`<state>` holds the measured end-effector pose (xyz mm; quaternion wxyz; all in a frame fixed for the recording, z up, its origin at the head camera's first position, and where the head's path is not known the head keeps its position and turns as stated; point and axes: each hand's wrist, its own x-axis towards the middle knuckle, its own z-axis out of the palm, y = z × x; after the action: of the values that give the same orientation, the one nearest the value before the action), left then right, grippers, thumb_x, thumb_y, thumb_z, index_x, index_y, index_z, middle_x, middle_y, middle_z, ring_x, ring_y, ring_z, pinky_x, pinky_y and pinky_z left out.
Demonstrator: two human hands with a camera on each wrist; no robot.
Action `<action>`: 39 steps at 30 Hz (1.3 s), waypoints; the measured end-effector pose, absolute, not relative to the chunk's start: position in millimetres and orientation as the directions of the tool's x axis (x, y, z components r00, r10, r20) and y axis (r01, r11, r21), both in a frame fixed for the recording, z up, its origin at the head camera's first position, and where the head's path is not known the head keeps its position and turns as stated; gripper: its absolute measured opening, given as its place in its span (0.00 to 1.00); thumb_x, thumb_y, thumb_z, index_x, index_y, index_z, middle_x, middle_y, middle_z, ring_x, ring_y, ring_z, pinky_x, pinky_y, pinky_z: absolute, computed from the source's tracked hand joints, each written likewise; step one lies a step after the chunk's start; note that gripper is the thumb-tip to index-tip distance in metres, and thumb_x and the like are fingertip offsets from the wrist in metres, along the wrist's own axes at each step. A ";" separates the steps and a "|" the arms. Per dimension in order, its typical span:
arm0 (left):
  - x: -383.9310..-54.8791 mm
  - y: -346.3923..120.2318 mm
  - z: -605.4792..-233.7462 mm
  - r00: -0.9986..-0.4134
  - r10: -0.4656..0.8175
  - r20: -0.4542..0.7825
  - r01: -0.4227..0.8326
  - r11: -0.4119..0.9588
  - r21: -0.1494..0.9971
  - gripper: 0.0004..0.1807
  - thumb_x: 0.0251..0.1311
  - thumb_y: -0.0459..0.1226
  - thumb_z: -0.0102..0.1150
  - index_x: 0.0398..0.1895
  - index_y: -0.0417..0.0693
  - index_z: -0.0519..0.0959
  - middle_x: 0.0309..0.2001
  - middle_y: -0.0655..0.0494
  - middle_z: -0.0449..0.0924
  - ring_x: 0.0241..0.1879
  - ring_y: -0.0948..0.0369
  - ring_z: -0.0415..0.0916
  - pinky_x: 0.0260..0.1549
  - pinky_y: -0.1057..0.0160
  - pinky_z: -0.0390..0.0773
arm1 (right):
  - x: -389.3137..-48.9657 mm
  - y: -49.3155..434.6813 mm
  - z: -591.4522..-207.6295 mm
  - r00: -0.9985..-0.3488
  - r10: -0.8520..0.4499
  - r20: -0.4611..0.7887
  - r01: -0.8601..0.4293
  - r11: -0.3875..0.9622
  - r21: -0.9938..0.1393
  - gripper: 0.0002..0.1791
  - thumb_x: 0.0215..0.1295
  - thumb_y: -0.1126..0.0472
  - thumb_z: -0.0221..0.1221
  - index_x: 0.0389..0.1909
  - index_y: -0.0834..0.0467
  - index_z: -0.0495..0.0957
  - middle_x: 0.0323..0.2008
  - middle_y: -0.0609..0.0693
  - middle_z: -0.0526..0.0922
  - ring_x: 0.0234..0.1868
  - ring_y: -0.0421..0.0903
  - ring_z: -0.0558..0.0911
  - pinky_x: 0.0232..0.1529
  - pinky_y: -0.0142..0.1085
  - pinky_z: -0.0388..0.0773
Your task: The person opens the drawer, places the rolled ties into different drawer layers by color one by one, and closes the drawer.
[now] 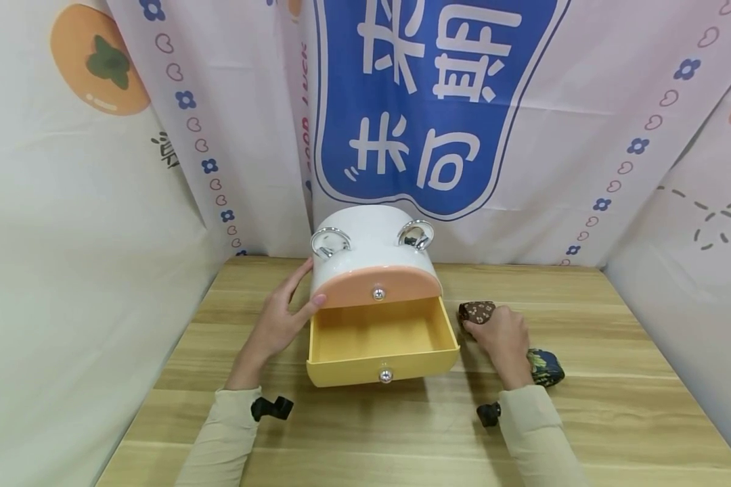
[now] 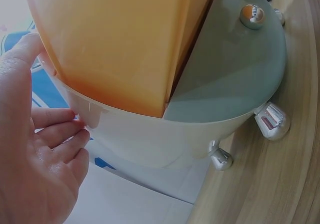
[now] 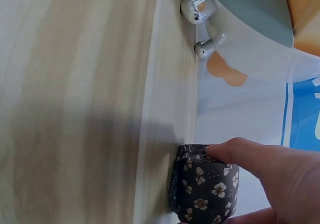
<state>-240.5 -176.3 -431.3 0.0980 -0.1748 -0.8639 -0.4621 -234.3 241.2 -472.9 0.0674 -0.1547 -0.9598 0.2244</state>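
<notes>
A small white drawer cabinet (image 1: 371, 230) with silver ring ears stands on the table. Its yellow drawer (image 1: 374, 331) is pulled out and looks bare inside; the peach drawer (image 1: 374, 287) above is closed. In the left wrist view a green drawer (image 2: 235, 59) front lies below the yellow one. My left hand (image 1: 280, 314) rests on the cabinet's left side, thumb at the front edge, fingers along the wall. Right of the drawer, my right hand (image 1: 502, 338) grips a rolled brown flowered cloth bundle (image 3: 207, 184) between thumb and fingers, at the table surface.
Beside my right wrist lies a dark green and blue patterned cloth bundle (image 1: 546, 367). The wooden table (image 1: 365, 433) is backed by a printed curtain (image 1: 268, 135), close behind the cabinet. Silver feet (image 2: 272, 121) stick out under the cabinet.
</notes>
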 end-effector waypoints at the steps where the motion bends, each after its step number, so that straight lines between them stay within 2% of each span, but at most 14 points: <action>1: -240.4 -176.1 -431.2 -0.920 0.212 0.330 0.392 0.511 0.765 0.41 0.72 0.56 0.60 0.85 0.69 0.56 0.85 0.58 0.54 0.85 0.46 0.51 0.79 0.31 0.57 | -234.6 241.4 -474.2 -0.943 0.328 0.061 0.266 0.849 -0.456 0.37 0.56 0.41 0.75 0.38 0.76 0.82 0.36 0.77 0.86 0.36 0.70 0.87 0.28 0.56 0.86; 9: -240.2 -175.7 -431.3 -0.918 0.215 0.333 0.396 0.505 0.767 0.41 0.72 0.55 0.60 0.85 0.68 0.56 0.85 0.57 0.54 0.85 0.46 0.51 0.79 0.31 0.57 | -238.4 243.6 -476.7 -0.939 0.336 0.079 0.256 0.832 -0.492 0.29 0.57 0.44 0.74 0.27 0.69 0.80 0.30 0.70 0.86 0.28 0.61 0.85 0.22 0.46 0.81; 17: -240.4 -174.3 -430.9 -0.914 0.221 0.341 0.406 0.497 0.767 0.42 0.73 0.55 0.60 0.85 0.65 0.56 0.85 0.58 0.54 0.85 0.46 0.51 0.79 0.31 0.57 | -233.9 247.3 -469.0 -0.950 0.291 0.115 0.192 0.833 -0.519 0.28 0.55 0.45 0.76 0.16 0.59 0.72 0.20 0.59 0.80 0.22 0.52 0.76 0.21 0.39 0.76; 22: -241.2 -173.7 -431.4 -0.913 0.220 0.344 0.408 0.492 0.769 0.41 0.73 0.55 0.60 0.85 0.66 0.56 0.85 0.60 0.54 0.85 0.46 0.51 0.80 0.31 0.56 | -227.2 249.1 -456.2 -0.960 0.245 0.136 0.142 0.843 -0.520 0.27 0.56 0.44 0.76 0.20 0.61 0.75 0.22 0.59 0.82 0.24 0.51 0.76 0.21 0.39 0.74; 28: -241.4 -173.6 -431.7 -0.912 0.227 0.342 0.411 0.488 0.770 0.41 0.72 0.55 0.60 0.85 0.67 0.56 0.85 0.60 0.54 0.85 0.47 0.51 0.80 0.32 0.56 | -215.0 253.2 -440.1 -0.977 0.177 0.121 0.092 0.854 -0.512 0.24 0.59 0.45 0.72 0.22 0.60 0.76 0.20 0.53 0.80 0.23 0.47 0.74 0.21 0.34 0.68; 35: -241.8 -175.5 -429.8 -0.913 0.225 0.342 0.409 0.493 0.768 0.42 0.72 0.55 0.60 0.85 0.64 0.56 0.85 0.61 0.54 0.85 0.46 0.51 0.80 0.31 0.55 | -204.2 256.9 -419.6 -0.986 0.084 0.145 0.000 0.864 -0.504 0.23 0.60 0.45 0.72 0.29 0.62 0.83 0.20 0.51 0.83 0.20 0.45 0.76 0.21 0.34 0.72; 39: -241.5 -176.4 -430.8 -0.914 0.223 0.339 0.406 0.500 0.765 0.42 0.72 0.55 0.60 0.85 0.64 0.56 0.85 0.61 0.54 0.85 0.46 0.51 0.80 0.31 0.55 | -195.2 259.1 -407.7 -0.986 0.022 0.165 -0.060 0.876 -0.478 0.22 0.60 0.44 0.73 0.28 0.61 0.82 0.18 0.48 0.81 0.19 0.44 0.75 0.22 0.33 0.71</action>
<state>-241.5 -176.4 -430.8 0.0983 -0.1827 -0.8603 -0.4656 -195.2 259.1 -407.7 0.0829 0.0097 -0.9650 0.2487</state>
